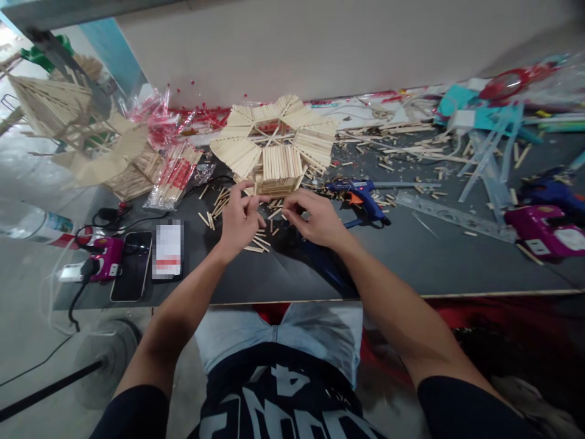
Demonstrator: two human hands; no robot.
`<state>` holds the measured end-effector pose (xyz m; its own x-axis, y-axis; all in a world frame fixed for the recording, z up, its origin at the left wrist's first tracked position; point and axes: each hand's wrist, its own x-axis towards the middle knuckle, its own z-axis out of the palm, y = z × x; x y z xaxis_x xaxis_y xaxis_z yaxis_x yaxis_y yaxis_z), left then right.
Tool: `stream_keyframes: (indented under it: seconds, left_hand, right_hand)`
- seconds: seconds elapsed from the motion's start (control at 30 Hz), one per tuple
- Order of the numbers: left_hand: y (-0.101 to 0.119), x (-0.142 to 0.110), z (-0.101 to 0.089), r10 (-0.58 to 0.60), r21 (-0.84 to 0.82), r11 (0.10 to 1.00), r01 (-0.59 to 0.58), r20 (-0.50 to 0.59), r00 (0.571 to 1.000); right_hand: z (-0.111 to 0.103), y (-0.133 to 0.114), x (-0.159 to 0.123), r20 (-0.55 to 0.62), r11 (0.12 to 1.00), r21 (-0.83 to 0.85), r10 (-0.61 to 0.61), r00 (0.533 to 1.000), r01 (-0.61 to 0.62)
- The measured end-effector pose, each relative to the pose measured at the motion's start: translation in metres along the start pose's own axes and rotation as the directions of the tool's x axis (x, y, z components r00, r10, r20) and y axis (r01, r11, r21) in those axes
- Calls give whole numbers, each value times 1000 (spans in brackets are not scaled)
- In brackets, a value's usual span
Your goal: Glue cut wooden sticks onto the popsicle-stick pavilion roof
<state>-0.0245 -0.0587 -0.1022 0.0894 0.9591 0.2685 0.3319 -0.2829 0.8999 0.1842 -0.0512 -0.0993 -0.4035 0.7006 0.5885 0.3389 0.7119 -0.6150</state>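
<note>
My left hand (pixel 240 221) is raised over the table in front of a model built of thin wooden sticks (pixel 281 164). Its fingers are bent with the tips close together; what lies between them is too small to make out. Just to the right, my right hand (pixel 315 218) has thumb and forefinger pinched, and their contents cannot be made out either. Short cut sticks (pixel 258 241) lie scattered beneath and beside the left hand. A dark blue tool (pixel 326 265) lies partly hidden under my right wrist. Beyond the right hand rests a blue glue gun (pixel 361 194) with an orange trigger.
At left are a second stick model (pixel 114 152), bagged sticks (pixel 173 174), two phones (pixel 131 265) and a purple power adapter (pixel 107 259) with cables. On the right lie a clear ruler (pixel 452 216), glue sticks (pixel 489 146) and another purple adapter (pixel 543 231). Stick scraps litter the back.
</note>
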Motion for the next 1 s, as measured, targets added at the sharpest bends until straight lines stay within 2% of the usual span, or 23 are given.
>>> stream_keyframes:
  seconds: [0.07,0.1,0.2,0.3,0.4,0.53,0.7,0.83,1.0]
  left_hand:
    - [-3,5,-6,14,61,998,-11,-50,999]
    - [-4,6,-8,27,91,996,-23,-42,999]
    - [-3,4,-6,69,132,988,-82,101,993]
    - [1,-4,1,110,212,963,-165,247,963]
    - [6,-9,5,116,272,942,-198,291,950]
    - [8,-10,3,110,268,943,-196,302,947]
    - [5,-11,6,78,140,983,-121,279,957]
    - [4,-10,10,24,-3,1000,-24,275,961]
    - [8,-7,10,-35,-90,994,60,258,966]
  right_hand:
    - [0,1,-1,-45,1000,-4,22,999,-23]
    - [1,2,-1,-71,999,-3,32,997,-32]
    - [5,3,-2,-98,998,35,50,994,-47]
    - [9,3,-3,-85,993,98,78,993,-70]
    - [9,3,-3,-69,984,138,118,991,-108]
    - [9,5,-5,-30,967,188,179,983,-170]
    - [10,4,-5,8,934,270,240,971,-233]
    - [9,2,-6,25,937,242,252,967,-251]
    - [9,1,-5,62,948,209,233,970,-241]
